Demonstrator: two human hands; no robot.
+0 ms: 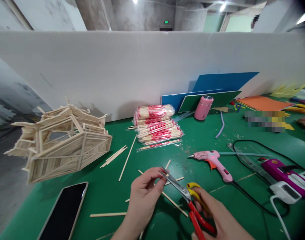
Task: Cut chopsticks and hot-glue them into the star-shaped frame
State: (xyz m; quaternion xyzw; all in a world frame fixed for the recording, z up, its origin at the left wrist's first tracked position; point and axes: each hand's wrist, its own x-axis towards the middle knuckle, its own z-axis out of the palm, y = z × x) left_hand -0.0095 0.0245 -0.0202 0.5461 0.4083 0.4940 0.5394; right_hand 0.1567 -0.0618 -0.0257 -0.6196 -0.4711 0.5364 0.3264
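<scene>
My right hand [217,208] grips a pair of scissors [183,190] with red and yellow handles, blades slightly apart and pointing to the upper left. Between the thumb and fingertips of my left hand [145,193], right at the blade tips, is a pinch on something too small or hidden to name. Loose wooden chopsticks [175,204] lie on the green table under and around my hands, some crossing each other. One chopstick [107,215] sticks out to the left from behind my left wrist.
On the left stand a house-like chopstick model [83,151] and a phone [64,213]. Wrapped chopstick packs [157,128] are piled at the back, near a pink bottle [204,108]. Rightward lie a pink glue gun [214,160], its black cable and a purple power strip [282,173].
</scene>
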